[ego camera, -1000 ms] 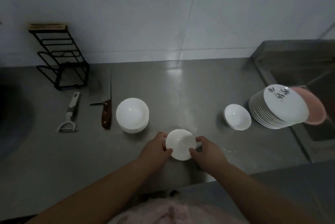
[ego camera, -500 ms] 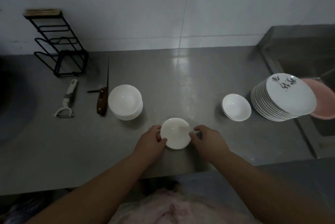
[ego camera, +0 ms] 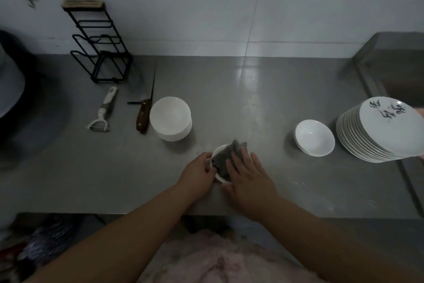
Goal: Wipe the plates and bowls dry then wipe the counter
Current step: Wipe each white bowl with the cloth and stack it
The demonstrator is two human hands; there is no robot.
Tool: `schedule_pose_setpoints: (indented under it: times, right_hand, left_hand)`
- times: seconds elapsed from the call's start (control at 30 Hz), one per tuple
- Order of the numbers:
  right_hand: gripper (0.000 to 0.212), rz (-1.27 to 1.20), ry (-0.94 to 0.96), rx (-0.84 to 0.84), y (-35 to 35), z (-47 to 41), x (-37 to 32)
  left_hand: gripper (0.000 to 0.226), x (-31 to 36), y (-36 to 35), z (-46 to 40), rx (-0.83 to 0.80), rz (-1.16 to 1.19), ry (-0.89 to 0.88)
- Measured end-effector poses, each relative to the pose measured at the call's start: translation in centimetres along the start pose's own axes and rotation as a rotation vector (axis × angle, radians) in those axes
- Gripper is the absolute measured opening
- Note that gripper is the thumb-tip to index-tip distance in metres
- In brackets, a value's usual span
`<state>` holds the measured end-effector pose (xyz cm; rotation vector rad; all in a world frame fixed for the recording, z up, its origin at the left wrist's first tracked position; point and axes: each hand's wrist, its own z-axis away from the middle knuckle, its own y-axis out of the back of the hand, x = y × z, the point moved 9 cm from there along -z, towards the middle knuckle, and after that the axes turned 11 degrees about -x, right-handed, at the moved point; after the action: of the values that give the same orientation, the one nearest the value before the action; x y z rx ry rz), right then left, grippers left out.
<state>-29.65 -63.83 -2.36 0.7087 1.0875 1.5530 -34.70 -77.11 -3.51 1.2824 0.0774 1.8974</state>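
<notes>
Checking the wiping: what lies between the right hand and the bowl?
In the head view, a grey cloth lies between the right hand and the small bowl.

Counts, steel counter: one stack of white deep bowls, number unclear; one stack of small white shallow dishes; one small white bowl under one grey cloth; one tall stack of white plates, a dozen or so; one wooden-handled knife; one white peeler; one black wire rack.

Bare counter between bowl stack and saucers.
</notes>
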Motion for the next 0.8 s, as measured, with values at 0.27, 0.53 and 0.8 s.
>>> schedule_pose_setpoints:
  times: [0.27,0.53,0.8]
  right_hand:
    - [0.093,-0.041,0.139,-0.085,-1.5,-1.8,-0.4]
    - [0.06,-0.004,0.297,-0.096,2.0,-1.0,1.8]
    - [0.082,0.052,0.249,-0.097,-1.3,1.1,1.1]
  left_hand:
    - [0.036,0.2,-0.2,-0.4,0.033,0.016,0.008]
    - [0.026,0.1,-0.2,-0.6,0.049,-0.054,0.05]
    - [0.02,0.4,0.3,-0.9,0.12,-0.098,0.062]
